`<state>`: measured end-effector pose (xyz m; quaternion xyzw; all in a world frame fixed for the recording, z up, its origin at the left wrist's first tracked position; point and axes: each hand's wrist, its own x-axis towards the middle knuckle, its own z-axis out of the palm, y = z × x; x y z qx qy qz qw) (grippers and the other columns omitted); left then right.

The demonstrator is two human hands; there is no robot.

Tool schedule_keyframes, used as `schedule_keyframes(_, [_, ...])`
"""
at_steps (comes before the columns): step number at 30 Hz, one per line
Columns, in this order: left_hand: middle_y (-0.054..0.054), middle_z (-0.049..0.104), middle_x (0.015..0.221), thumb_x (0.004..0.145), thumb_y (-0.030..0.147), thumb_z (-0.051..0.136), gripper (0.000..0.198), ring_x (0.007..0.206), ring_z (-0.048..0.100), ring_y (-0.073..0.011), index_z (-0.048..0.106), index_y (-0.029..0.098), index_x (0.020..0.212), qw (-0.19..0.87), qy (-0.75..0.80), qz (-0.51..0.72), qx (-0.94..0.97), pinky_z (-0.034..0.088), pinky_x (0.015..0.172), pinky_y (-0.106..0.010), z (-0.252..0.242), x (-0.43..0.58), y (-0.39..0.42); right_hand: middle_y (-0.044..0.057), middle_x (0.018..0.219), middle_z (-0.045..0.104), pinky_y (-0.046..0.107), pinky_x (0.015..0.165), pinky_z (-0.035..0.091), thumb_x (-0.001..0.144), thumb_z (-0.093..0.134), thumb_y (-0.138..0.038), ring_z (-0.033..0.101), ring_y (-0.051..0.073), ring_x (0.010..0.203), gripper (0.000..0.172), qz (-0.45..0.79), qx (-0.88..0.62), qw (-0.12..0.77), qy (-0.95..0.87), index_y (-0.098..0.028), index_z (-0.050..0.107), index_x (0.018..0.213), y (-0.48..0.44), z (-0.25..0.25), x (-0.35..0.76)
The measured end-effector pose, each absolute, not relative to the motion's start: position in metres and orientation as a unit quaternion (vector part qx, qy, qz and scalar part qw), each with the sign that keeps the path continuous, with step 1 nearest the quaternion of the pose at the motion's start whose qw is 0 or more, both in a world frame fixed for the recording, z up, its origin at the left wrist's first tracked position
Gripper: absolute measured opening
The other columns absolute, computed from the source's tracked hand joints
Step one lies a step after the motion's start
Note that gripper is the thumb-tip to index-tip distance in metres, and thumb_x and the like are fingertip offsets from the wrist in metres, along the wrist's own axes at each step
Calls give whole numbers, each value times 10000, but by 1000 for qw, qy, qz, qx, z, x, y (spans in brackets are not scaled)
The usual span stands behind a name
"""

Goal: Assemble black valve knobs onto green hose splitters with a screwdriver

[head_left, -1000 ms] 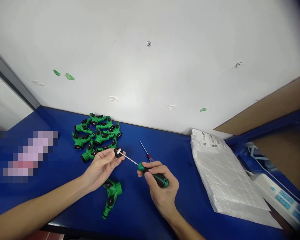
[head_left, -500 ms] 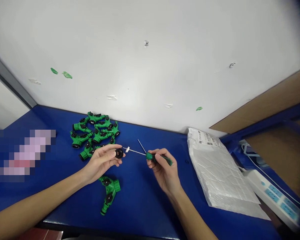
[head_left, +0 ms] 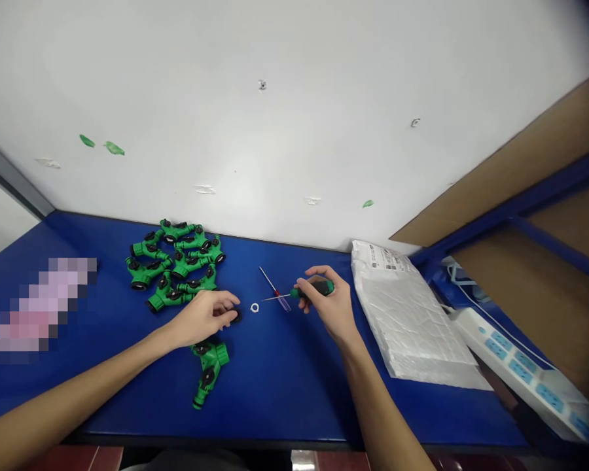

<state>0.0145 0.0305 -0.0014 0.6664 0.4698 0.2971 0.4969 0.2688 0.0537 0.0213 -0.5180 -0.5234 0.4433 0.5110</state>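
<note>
My right hand [head_left: 324,297] grips a green and black screwdriver [head_left: 319,288], its thin shaft pointing left. My left hand [head_left: 209,316] is low over the table with fingers apart, beside a black ring [head_left: 236,315] partly hidden by its fingertips. Between the hands a white ring [head_left: 254,307] lies on the blue table [head_left: 275,373]. A second screwdriver with a red and purple handle [head_left: 280,298] lies behind the first one's shaft. Nearer the front edge sits a green two-way connector [head_left: 209,369] with black valves.
Several green connectors [head_left: 186,263] are grouped behind my left hand. To the right lie a white padded envelope [head_left: 407,307] and a white power strip [head_left: 515,366]. A white wall [head_left: 216,98] rises behind the table. A pixelated pink patch is at the left.
The white ring has come off the screwdriver shaft onto the table. My left hand has let go of the black ring, now low at its fingertips. The view has shifted slightly.
</note>
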Motion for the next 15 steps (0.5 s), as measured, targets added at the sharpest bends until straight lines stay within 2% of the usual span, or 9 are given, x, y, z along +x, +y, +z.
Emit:
schedule_keyframes(2, [-59, 700, 686, 806, 331, 647, 204, 542, 635, -176, 749, 165, 866, 474, 469, 293, 686, 493, 488, -246, -2, 22, 35, -14, 636, 673, 196, 343, 442, 750, 758, -356, 568, 106, 393, 304, 445, -510, 519, -523, -188, 546, 889, 56, 21, 273])
schedule_keyframes(5, [-74, 689, 875, 771, 321, 674, 167, 500, 583, -127, 737, 180, 709, 444, 460, 296, 710, 466, 492, -246, -5, 35, 43, -21, 634, 673, 195, 343, 439, 758, 754, -346, 570, 108, 396, 290, 437, -499, 533, -525, -192, 549, 894, 58, 19, 278])
schedule_keyframes(7, [-66, 667, 880, 757, 304, 678, 144, 466, 566, -113, 731, 177, 716, 432, 462, 290, 718, 448, 466, -245, -8, 46, 48, -22, 631, 674, 195, 345, 438, 762, 751, -344, 575, 109, 399, 283, 432, -495, 542, -524, -193, 551, 894, 60, 19, 280])
schedule_keyframes(12, [-19, 633, 638, 792, 270, 620, 159, 459, 608, -147, 702, 148, 732, 424, 476, 261, 725, 449, 476, -242, -7, 77, 64, -22, 626, 677, 195, 340, 436, 735, 767, -351, 576, 108, 396, 304, 430, -492, 562, -507, -189, 550, 872, 63, 19, 286])
schedule_keyframes(15, [-57, 699, 781, 749, 341, 683, 259, 512, 642, -169, 715, 137, 905, 411, 489, 245, 730, 463, 515, -264, 8, 74, 71, -21, 631, 679, 196, 342, 435, 720, 774, -355, 578, 107, 400, 313, 426, -488, 577, -498, -189, 551, 865, 66, 18, 290])
